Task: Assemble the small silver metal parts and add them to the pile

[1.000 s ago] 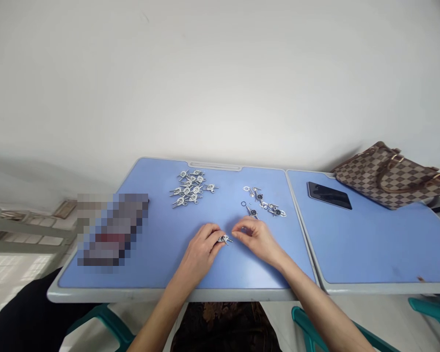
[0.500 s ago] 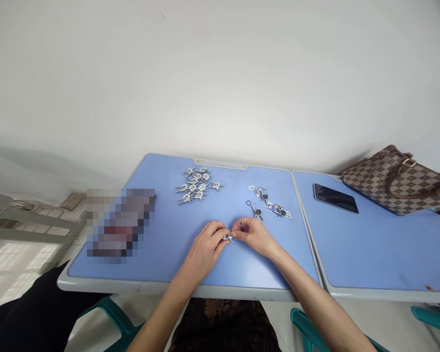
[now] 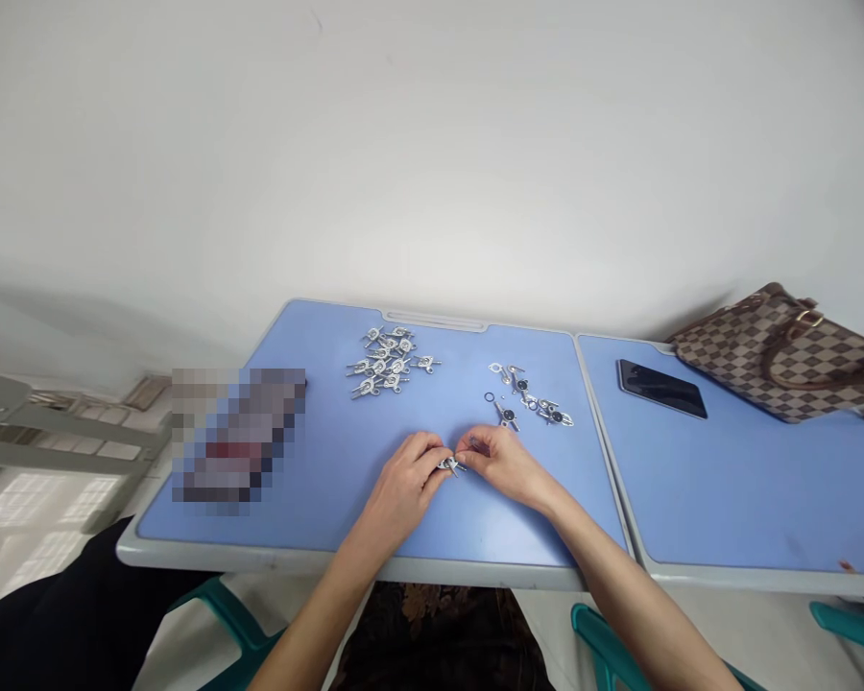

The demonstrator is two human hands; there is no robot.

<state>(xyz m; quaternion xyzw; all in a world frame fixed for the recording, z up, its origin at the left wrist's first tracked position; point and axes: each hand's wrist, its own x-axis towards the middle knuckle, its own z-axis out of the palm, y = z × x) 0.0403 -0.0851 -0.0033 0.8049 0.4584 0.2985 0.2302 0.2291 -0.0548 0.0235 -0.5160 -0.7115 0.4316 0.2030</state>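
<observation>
Near the front of the blue table, a small silver metal part is pinched between the fingers of my left hand. My right hand closes its thumb and forefinger on the right side of that same part. Beyond my left hand lies a cluster of several similar silver parts. Past my right hand are loose small pieces: a dark ring, a silver part with a round black centre, and other rings and metal bits.
The blue table meets a second one at a seam on the right. There lie a black phone and a checkered handbag. A pixelated flat object is at the left. Green chairs stand below.
Both hands stay almost in place around the metal part. My right-hand fingers have shifted slightly. The view has moved a little.
</observation>
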